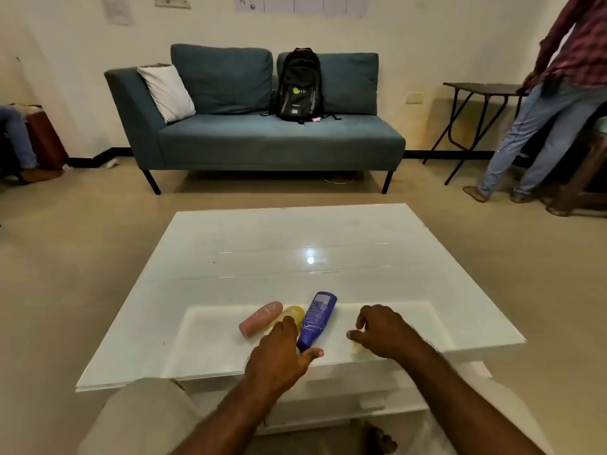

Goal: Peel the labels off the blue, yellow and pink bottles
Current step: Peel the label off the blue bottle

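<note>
Three bottles lie side by side near the front of the white table (230, 244). The pink bottle (259, 319) is on the left, the yellow bottle (291, 314) in the middle, the blue bottle (316, 318) with a printed label on the right. My left hand (279, 351) hovers over the near ends of the yellow and blue bottles, fingers spread, thumb by the blue bottle's cap; it hides part of the yellow one. My right hand (381, 333) rests on the table to the right of the blue bottle, fingers loosely curled, holding nothing.
A blue sofa (262, 139) with a white cushion (167, 91) and a black backpack (299, 85) stands behind the table. A person (555, 103) stands at the right by a dark folding table (476, 90). Another person's leg (16, 136) shows at the far left.
</note>
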